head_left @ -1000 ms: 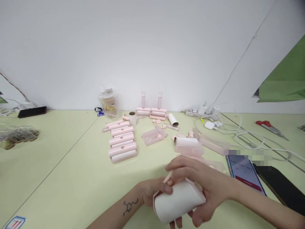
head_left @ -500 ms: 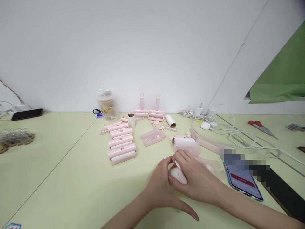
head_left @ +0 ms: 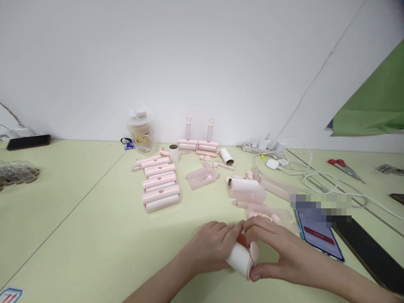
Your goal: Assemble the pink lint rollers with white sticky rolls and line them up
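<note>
A white lint roll (head_left: 239, 260) with pink end pieces is tilted between my hands, low in the middle of the view. My left hand (head_left: 213, 245) is wrapped around its left side. Fingers and thumb of my right hand (head_left: 280, 250) grip its right end, by a round pink cap (head_left: 254, 251). A patch of orange shows between the hands; what it is I cannot make out. Just beyond lies a translucent pink bag (head_left: 284, 216) with small pink parts. Behind it, another white roll (head_left: 244, 185) rests in a pink cover.
Several pink lint rollers (head_left: 160, 198) form a row at left. Two more with upright handles (head_left: 208, 147) stand by the wall. A bagged cup (head_left: 141, 132) is behind. At right are a phone (head_left: 320, 233), a black slab (head_left: 369, 256), white cables (head_left: 318, 174) and red scissors (head_left: 345, 169).
Both hands have moved nearer to me with the roll. My left hand's extended thumb has folded in around it, and my right hand has shifted to the roll's right end.
</note>
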The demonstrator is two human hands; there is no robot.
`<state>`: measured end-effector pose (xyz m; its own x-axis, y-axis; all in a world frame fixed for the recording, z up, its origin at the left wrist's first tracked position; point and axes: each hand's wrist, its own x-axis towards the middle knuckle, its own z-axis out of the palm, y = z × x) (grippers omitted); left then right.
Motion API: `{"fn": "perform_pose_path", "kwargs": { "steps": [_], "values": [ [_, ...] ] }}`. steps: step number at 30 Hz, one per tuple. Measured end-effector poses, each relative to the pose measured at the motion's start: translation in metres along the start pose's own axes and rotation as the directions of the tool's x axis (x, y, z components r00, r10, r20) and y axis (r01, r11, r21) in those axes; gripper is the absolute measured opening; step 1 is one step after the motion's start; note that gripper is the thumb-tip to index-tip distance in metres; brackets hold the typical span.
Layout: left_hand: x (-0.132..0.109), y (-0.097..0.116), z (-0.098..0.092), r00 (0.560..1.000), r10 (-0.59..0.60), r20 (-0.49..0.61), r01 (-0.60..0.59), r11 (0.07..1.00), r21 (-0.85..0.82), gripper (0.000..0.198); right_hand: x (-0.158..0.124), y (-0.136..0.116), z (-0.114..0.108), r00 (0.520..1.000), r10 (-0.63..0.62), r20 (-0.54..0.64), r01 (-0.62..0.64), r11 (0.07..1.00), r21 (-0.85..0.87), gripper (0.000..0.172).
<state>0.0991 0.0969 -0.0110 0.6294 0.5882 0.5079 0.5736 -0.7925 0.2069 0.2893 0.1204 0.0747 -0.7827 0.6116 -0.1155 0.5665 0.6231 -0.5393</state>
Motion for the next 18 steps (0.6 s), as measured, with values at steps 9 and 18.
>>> {"fn": "perform_pose_path", "kwargs": {
  "steps": [9, 18],
  "values": [
    [-0.001, 0.004, 0.004, 0.996, 0.051, 0.075, -0.059, 0.993, 0.103, 0.027, -0.01, -0.002, 0.02, 0.999, 0.037, -0.013, -0.037, 0.999, -0.027, 0.034],
    [-0.001, 0.004, 0.006, 0.989, 0.078, 0.129, -0.098, 0.982, 0.16, 0.014, -0.006, -0.003, 0.027, 1.0, 0.007, -0.012, -0.007, 1.0, 0.009, 0.043]
  ]
}}
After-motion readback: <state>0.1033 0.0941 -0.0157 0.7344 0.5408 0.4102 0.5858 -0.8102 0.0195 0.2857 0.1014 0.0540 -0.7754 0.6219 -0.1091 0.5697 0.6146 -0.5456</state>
